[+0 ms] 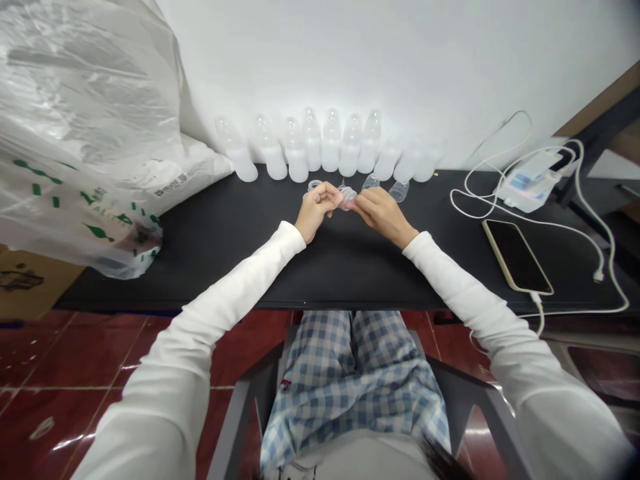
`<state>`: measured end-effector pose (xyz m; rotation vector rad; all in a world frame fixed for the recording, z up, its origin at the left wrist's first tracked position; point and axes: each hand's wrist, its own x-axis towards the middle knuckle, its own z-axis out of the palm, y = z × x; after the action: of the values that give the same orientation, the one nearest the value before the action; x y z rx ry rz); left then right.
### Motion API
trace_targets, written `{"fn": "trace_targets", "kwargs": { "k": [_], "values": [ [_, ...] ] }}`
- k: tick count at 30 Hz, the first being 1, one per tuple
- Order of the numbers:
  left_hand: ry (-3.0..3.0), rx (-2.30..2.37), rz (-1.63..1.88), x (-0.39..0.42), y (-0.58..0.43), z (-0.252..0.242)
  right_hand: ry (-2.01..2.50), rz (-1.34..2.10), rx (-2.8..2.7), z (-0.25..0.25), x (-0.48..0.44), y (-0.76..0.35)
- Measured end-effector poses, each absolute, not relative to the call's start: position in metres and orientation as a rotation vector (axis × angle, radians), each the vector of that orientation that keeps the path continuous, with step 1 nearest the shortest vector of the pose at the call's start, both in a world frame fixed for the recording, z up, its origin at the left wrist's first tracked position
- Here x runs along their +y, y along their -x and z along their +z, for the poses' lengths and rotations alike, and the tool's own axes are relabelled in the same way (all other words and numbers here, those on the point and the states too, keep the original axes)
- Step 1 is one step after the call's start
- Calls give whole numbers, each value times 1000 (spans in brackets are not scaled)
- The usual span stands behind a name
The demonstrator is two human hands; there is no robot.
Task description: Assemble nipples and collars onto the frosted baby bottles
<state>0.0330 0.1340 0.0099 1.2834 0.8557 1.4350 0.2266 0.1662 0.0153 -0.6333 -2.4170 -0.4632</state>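
Observation:
Between my hands, above the black table, is a clear baby bottle nipple that seems set in a collar ring. My left hand pinches its left side, and my right hand has its fingers closed on the right side. Fingers hide part of it. Just behind my left hand lies a clear ring. Beyond my right hand are a clear bottle cap and another clear cap on its side. White baby bottles stand along the wall, several with clear domed caps.
At the left, a large plastic bag and a white package lean against the wall, above a cardboard box. On the right are a phone, a white power strip and loops of white cable.

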Motion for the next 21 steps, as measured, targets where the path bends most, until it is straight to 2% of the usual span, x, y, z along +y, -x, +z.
{"fn": "trace_targets", "kwargs": {
  "k": [7,16,21],
  "values": [
    [-1137,1019,1384,133,-33,22,446,-774,-2533,32,160,-230],
    [-749,1126,1677,163,32,19,814,-529,-2309,34,180,-275],
    [-746,1360,1619,180,46,0,784,-358,-2418,24,175,-260]
  ]
}}
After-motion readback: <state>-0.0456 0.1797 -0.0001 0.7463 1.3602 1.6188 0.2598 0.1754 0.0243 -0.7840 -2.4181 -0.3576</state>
